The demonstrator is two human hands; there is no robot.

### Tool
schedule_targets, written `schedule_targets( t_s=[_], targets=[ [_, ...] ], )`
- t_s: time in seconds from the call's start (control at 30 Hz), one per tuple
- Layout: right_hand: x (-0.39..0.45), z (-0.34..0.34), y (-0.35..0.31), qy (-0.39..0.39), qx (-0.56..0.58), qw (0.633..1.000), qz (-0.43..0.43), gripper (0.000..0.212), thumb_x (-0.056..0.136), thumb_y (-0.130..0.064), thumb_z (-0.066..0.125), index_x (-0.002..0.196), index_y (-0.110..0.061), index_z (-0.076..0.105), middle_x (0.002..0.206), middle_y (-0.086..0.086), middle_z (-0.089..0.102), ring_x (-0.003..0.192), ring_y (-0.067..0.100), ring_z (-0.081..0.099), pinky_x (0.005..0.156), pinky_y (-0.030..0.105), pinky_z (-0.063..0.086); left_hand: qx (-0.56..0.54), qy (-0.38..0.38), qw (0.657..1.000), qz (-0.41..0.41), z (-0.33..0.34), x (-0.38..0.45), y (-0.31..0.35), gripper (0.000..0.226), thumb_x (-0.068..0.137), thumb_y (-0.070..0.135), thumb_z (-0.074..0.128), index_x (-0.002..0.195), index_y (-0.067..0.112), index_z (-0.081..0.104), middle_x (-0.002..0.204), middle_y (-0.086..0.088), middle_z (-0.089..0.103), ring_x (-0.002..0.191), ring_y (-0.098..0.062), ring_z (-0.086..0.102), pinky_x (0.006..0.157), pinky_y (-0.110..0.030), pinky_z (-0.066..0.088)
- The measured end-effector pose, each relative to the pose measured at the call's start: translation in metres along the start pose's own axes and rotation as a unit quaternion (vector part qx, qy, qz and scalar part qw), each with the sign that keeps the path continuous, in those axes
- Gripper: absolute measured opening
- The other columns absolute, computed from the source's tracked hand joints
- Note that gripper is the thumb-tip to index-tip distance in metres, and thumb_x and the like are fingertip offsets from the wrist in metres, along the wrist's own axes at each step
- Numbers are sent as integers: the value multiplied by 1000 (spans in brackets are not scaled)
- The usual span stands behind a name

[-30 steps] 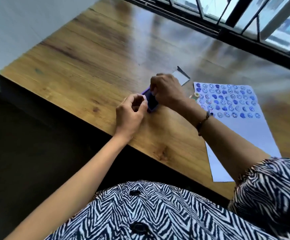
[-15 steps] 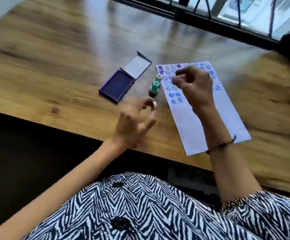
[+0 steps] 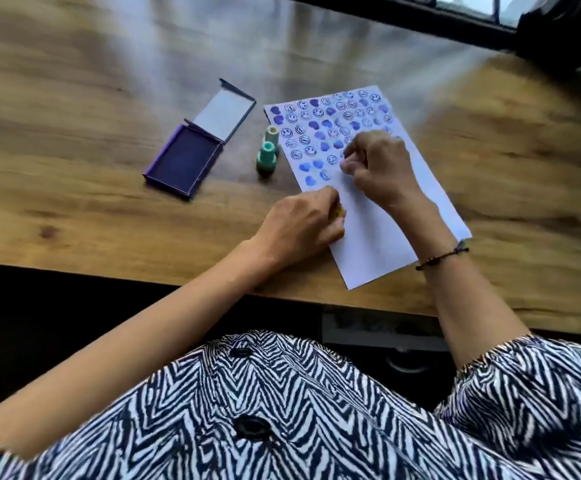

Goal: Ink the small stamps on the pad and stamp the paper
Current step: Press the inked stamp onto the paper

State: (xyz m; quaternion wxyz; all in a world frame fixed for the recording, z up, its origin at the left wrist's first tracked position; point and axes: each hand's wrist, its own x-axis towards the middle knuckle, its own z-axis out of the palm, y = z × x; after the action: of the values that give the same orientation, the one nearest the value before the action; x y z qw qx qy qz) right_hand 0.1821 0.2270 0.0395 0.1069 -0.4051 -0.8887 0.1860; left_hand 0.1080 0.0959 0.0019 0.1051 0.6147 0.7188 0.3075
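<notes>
Grained wooden table (image 3: 74, 188) under smooth white paper (image 3: 375, 244), rectangular purple pad (image 3: 183, 161)

Ink pads: one, an open purple ink pad (image 3: 182, 163) with its lid flipped back, left of centre in the frame.
Standing stamps: two, a green stamp (image 3: 267, 158) and a paler stamp (image 3: 271, 135) just behind it, between pad and sheet.
Held stamps: one yellow stamp (image 3: 338, 211) showed partly in the left hand (image 3: 299, 225); whatever the right hand (image 3: 379, 164) held was hidden.
Paper: one sheet of paper (image 3: 372, 230), centre right.
Prints: several rows of blue smileys and hearts; too blurred to count.
Hands: two.
</notes>
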Motion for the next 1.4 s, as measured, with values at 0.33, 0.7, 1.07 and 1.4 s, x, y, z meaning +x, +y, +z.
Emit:
schedule_targets(
  t_s=[0.33,0.7,1.07,1.4],
  targets=[
    [-3,11,-7,-3,-109,994,-25,16,85,-13,51,98,-9,59,104,18,57,94,39,56,70,38,43,5,14,1000,14,4,-3,-6,29,86,28,50,99,3,55,95,-17,66,89,-31,60,73,-42,47],
    [-2,19,-8,9,-179,980,-83,16,87,-5,45,100,-8,53,100,20,53,82,41,58,60,35,36,8,-3,1000,12,3,-2,-7,37,83,35,40,97,5,55,96,-13,67,90,-28,62,74,-42,50],
    [-2,16,-9,11,-163,983,-78,15,86,-5,44,96,-8,54,97,17,54,80,40,57,59,35,38,11,4,1000,21,1,-2,-6,39,81,36,39,95,5,57,93,-13,69,87,-28,64,70,-38,49],
    [-19,-26,-8,180,78,980,26,13,75,-6,57,85,-9,65,87,11,70,83,30,62,77,35,47,-26,13,999,18,1,-4,-5,29,86,27,50,102,3,54,100,-17,67,91,-31,63,73,-45,52]
  ],
)
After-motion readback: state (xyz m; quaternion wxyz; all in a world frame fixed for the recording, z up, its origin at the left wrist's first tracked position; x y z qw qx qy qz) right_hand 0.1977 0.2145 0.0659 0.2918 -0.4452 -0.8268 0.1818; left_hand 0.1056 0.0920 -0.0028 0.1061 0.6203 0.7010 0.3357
